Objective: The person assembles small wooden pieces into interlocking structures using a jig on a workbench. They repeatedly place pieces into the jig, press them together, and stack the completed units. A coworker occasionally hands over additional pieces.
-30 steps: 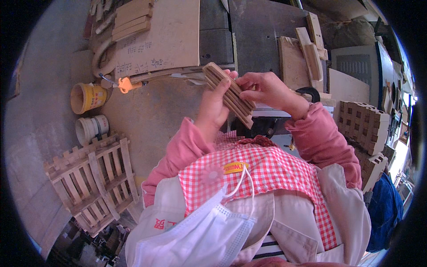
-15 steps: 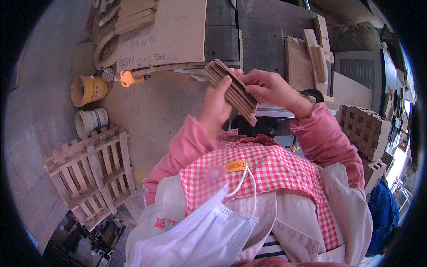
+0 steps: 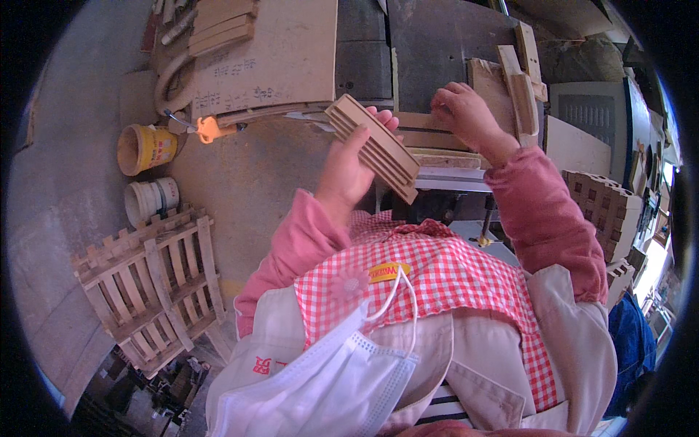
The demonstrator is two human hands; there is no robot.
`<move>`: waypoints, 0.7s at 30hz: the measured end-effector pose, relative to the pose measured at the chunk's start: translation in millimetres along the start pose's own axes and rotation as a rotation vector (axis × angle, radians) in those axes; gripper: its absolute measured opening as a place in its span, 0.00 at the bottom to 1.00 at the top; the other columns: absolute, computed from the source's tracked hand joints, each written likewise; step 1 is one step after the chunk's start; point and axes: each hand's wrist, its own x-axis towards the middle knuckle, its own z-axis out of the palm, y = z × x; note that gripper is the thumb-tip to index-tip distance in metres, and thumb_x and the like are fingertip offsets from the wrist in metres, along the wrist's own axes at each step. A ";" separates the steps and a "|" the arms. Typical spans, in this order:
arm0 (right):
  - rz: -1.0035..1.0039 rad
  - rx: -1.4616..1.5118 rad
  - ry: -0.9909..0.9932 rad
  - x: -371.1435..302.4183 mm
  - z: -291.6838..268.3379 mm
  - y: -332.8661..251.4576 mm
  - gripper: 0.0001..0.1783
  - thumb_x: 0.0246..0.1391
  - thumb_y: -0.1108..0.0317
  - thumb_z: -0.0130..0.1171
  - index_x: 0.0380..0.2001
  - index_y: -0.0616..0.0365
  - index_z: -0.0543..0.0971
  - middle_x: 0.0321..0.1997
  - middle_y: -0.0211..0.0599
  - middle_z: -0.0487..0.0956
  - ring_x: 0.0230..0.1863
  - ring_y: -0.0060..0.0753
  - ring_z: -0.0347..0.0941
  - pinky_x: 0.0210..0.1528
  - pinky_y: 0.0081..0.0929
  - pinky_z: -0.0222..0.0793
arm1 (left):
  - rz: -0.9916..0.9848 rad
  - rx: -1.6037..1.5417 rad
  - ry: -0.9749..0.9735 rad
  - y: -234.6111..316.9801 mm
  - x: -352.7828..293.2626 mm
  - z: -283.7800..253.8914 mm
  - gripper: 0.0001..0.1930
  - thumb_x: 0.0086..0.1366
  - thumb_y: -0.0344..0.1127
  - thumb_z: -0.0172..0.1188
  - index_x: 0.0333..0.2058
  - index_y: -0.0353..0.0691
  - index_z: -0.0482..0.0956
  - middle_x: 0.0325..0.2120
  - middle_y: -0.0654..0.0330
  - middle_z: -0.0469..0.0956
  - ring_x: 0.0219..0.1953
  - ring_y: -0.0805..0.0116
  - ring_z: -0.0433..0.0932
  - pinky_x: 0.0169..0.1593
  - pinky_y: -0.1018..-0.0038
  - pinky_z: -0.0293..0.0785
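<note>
My left hand [image 3: 348, 164] grips a stack of thin wooden strips [image 3: 378, 151], with the thumb across the top and the fingertips showing along the far edge. The stack slants down to the right above the near edge of a dark worktable [image 3: 429, 54]. Over that table, apart from the stack, is my right hand [image 3: 466, 116]. Its fingers are curled inward, and whatever they may hold is hidden. Beneath the right wrist, a wooden board [image 3: 429, 137] lies along the table's near edge.
Wooden blocks [image 3: 520, 95] lie right of my right hand. A light board [image 3: 284, 58] with curved wooden pieces [image 3: 222, 29] is at the far left. An orange clamp [image 3: 211, 130], two buckets [image 3: 149, 149] and a wooden pallet [image 3: 156, 284] stand leftward. Stacked slotted blocks [image 3: 601, 211] are at right.
My right hand has left the strips and moved right and farther away, over the table. My left hand still holds the stack, now tilted to show more of its top face.
</note>
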 end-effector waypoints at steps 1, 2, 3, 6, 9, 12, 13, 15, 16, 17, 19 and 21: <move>0.008 0.233 -0.015 -4.1 -2.3 -11.9 0.09 0.54 0.66 0.58 0.35 0.59 0.77 0.35 0.42 0.77 0.38 0.43 0.75 0.41 0.36 0.71 | -0.003 -0.009 0.007 -1.0 0.3 2.4 0.19 0.68 0.34 0.51 0.56 0.38 0.65 0.54 0.52 0.69 0.59 0.56 0.66 0.62 0.51 0.63; 0.058 0.454 -0.061 -9.6 -2.9 -26.0 0.10 0.54 0.66 0.59 0.36 0.60 0.77 0.35 0.42 0.78 0.38 0.40 0.76 0.41 0.34 0.72 | -0.025 -0.010 0.067 -2.0 0.5 5.3 0.19 0.68 0.34 0.50 0.56 0.38 0.64 0.55 0.52 0.69 0.60 0.56 0.66 0.62 0.52 0.62; 0.035 0.712 -0.073 -13.1 -3.5 -38.7 0.11 0.53 0.65 0.60 0.36 0.61 0.77 0.35 0.42 0.79 0.38 0.38 0.77 0.41 0.32 0.72 | 0.001 -0.001 0.039 -3.7 0.5 8.6 0.18 0.69 0.33 0.48 0.56 0.37 0.64 0.54 0.52 0.70 0.58 0.57 0.67 0.61 0.55 0.64; -0.022 0.696 -0.089 -17.2 -3.3 -61.0 0.14 0.53 0.66 0.62 0.40 0.63 0.77 0.36 0.41 0.80 0.37 0.28 0.77 0.40 0.26 0.72 | 0.016 0.048 0.080 -7.7 1.2 16.9 0.17 0.70 0.32 0.45 0.55 0.36 0.65 0.52 0.52 0.70 0.57 0.58 0.69 0.59 0.59 0.68; 0.122 0.887 0.026 -13.3 -0.2 -56.6 0.11 0.50 0.68 0.62 0.35 0.62 0.76 0.31 0.40 0.79 0.33 0.28 0.76 0.37 0.27 0.72 | 0.035 0.041 0.093 -9.4 1.2 16.8 0.16 0.69 0.31 0.47 0.54 0.37 0.66 0.52 0.52 0.71 0.56 0.58 0.69 0.57 0.57 0.69; 0.111 0.611 0.174 -1.9 2.1 -29.7 0.08 0.48 0.70 0.61 0.32 0.60 0.75 0.34 0.41 0.78 0.35 0.38 0.76 0.38 0.32 0.72 | 0.055 -0.020 0.176 -8.8 0.4 8.9 0.15 0.68 0.32 0.50 0.51 0.39 0.68 0.50 0.54 0.72 0.54 0.59 0.71 0.57 0.54 0.68; 0.076 0.465 0.225 4.9 2.3 -17.0 0.08 0.48 0.69 0.60 0.32 0.59 0.75 0.35 0.41 0.78 0.37 0.41 0.75 0.39 0.34 0.71 | 0.067 -0.028 0.209 -6.2 -0.6 5.1 0.14 0.67 0.33 0.52 0.51 0.40 0.68 0.49 0.55 0.73 0.54 0.59 0.71 0.58 0.54 0.67; 0.028 0.231 0.289 17.8 6.9 5.6 0.08 0.49 0.69 0.59 0.33 0.58 0.75 0.37 0.41 0.77 0.40 0.46 0.73 0.43 0.38 0.70 | 0.117 -0.015 0.259 -1.4 -1.6 -0.9 0.13 0.67 0.35 0.53 0.48 0.41 0.70 0.46 0.56 0.74 0.52 0.60 0.72 0.59 0.51 0.66; 0.015 0.144 0.302 23.5 13.1 13.3 0.08 0.49 0.69 0.59 0.33 0.58 0.75 0.38 0.40 0.76 0.42 0.48 0.71 0.44 0.40 0.69 | 0.131 -0.013 0.238 0.7 -2.1 -2.9 0.13 0.67 0.35 0.53 0.49 0.41 0.69 0.46 0.56 0.74 0.52 0.59 0.72 0.59 0.51 0.66; 0.002 0.057 0.315 25.2 18.7 20.6 0.07 0.49 0.69 0.58 0.33 0.57 0.75 0.38 0.40 0.76 0.44 0.50 0.70 0.46 0.41 0.68 | 0.140 -0.010 0.237 2.6 -2.9 -4.0 0.13 0.67 0.35 0.53 0.49 0.41 0.69 0.47 0.56 0.74 0.52 0.59 0.71 0.59 0.50 0.66; -0.154 0.019 0.313 23.7 26.0 34.3 0.07 0.50 0.67 0.57 0.32 0.56 0.76 0.39 0.40 0.76 0.45 0.49 0.70 0.50 0.42 0.66 | 0.148 -0.014 0.221 5.5 -4.0 -3.8 0.13 0.67 0.34 0.53 0.49 0.40 0.69 0.48 0.55 0.73 0.54 0.59 0.71 0.60 0.50 0.65; -0.244 -0.016 0.231 19.6 27.3 44.4 0.07 0.51 0.65 0.57 0.31 0.56 0.77 0.40 0.40 0.76 0.47 0.48 0.70 0.52 0.41 0.64 | 0.142 -0.028 0.196 6.7 -4.9 -1.4 0.14 0.67 0.34 0.53 0.50 0.40 0.69 0.50 0.55 0.72 0.55 0.58 0.70 0.60 0.49 0.64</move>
